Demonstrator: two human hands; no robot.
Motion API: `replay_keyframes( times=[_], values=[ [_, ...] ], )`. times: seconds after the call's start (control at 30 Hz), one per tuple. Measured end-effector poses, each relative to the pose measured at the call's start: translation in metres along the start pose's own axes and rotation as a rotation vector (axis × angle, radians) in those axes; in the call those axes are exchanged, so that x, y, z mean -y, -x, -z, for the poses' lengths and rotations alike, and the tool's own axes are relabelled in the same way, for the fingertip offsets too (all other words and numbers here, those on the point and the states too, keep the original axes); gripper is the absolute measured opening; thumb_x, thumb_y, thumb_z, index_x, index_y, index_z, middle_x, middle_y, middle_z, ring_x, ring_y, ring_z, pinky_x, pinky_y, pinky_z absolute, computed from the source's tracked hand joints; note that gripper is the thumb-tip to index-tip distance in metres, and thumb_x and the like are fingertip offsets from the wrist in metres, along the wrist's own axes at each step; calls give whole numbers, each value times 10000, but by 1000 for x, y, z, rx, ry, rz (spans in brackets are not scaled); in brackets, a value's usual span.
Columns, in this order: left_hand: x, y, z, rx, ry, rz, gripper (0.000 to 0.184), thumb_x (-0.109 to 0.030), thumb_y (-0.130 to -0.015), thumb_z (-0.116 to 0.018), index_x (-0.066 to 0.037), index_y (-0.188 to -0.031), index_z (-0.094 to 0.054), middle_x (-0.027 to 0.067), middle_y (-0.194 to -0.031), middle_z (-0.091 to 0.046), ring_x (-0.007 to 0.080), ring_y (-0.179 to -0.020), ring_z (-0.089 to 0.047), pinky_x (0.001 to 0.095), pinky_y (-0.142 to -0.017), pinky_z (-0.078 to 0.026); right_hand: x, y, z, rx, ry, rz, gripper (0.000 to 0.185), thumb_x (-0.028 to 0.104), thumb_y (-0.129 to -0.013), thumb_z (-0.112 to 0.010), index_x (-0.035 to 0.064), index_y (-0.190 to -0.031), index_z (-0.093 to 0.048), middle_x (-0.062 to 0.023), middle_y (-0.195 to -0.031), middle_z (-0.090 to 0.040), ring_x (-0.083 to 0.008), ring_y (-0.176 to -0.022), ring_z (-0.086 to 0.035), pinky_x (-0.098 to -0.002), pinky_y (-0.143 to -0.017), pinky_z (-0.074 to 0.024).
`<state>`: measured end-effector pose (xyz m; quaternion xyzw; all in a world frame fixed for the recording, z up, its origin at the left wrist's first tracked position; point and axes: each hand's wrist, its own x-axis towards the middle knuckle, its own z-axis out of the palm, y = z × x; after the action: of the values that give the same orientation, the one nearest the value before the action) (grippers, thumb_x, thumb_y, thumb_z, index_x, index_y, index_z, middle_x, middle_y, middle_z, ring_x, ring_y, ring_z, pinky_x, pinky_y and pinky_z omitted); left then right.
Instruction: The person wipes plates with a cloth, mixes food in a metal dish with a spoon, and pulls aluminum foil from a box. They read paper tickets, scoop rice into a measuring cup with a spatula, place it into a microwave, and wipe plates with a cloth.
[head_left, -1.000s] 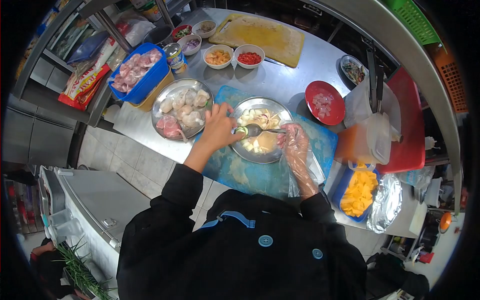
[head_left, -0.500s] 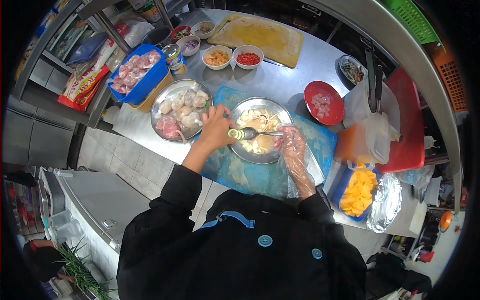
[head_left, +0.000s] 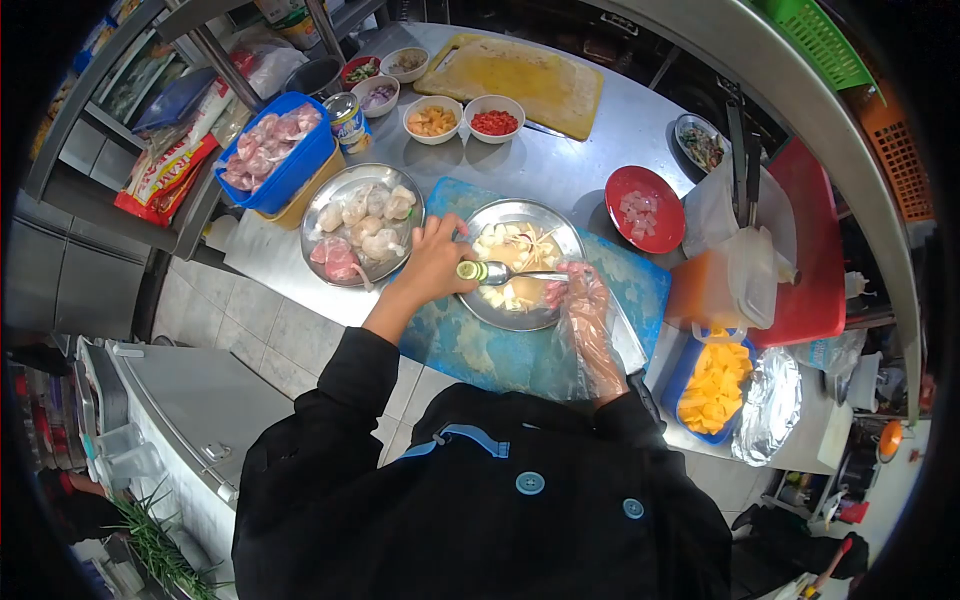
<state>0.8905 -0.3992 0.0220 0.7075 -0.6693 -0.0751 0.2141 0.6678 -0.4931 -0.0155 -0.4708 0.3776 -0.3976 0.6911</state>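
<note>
A person in black sleeves stands at a metal counter, seen from above. Their bare left hand (head_left: 435, 262) is at the left side of a round metal plate (head_left: 502, 319), thumb on the near side, fingers spread toward the far side; it appears to hold a small, pale green piece (head_left: 468, 270) between them, though how firmly cannot be made out. The right hand (head_left: 585, 295), in a clear plastic glove, is closed around the handle of a metal spoon (head_left: 497, 273). The relation that matters lies between the two hands: the spoon stretches left to right above the plate, its handle end at the right hand and its bowl to the left, just against or beside the green piece. The piece is thus left of the right-hand grip, roughly in line with the spoon, and the left hand is much the nearer to it. The green piece sits over the plate's left rim. Beneath the spoon, the plate holds pale chopped pieces and thin strips. The plate rests on a blue cutting board (head_left: 470, 355), with a knife (head_left: 625, 345) at the board's near right. Left of the left hand is a second metal plate (head_left: 335, 190) of raw-looking meat pieces.
</note>
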Motion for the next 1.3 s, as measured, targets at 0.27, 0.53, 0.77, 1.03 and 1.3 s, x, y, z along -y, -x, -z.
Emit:
replay_keyframes(
  times=[0.27,0.53,0.77,1.03,1.3],
  values=[
    [-11,-6,7,-11,104,-16,397,-247,-537,-807,-110,-891,-691,42,-1071,-446,260,-978,-397,381,-824,-311,3,2,4,-76,-53,-20,308,306,-901,-536,0,-941,-531,-155,-699,-623,-155,-513,-588,-245,-430,-450],
    [-49,-27,44,-479,110,-58,384,-258,-579,-805,-93,-900,-674,85,-993,-493,268,-908,-455,375,-820,-341,58,51,44,-221,-275,30,343,337,-878,-569,3,-951,-533,-117,-696,-616,-144,-562,-580,-248,-504,-453],
    [-117,-37,4,196,54,-248,238,-165,-570,-787,-74,-738,-644,81,-908,-489,276,-938,-440,414,-852,-333,109,204,143,-612,-447,192,304,341,-875,-570,47,-948,-553,-95,-695,-613,-108,-534,-546,-223,-504,-433],
    [-361,12,-50,434,256,-788,242,-153,-648,-740,-100,-863,-641,71,-888,-498,263,-946,-446,375,-856,-329,125,493,241,-1552,-409,605,284,290,-894,-547,15,-964,-560,-81,-685,-607,-94,-522,-541,-189,-464,-406],
    [-589,165,-117,715,343,-1287,258,-195,-662,-739,-94,-881,-648,66,-990,-493,266,-975,-422,386,-847,-307,81,781,330,-1953,-222,890,240,225,-907,-510,-7,-940,-560,-87,-640,-573,-118,-488,-533,-228,-453,-464]
  ],
)
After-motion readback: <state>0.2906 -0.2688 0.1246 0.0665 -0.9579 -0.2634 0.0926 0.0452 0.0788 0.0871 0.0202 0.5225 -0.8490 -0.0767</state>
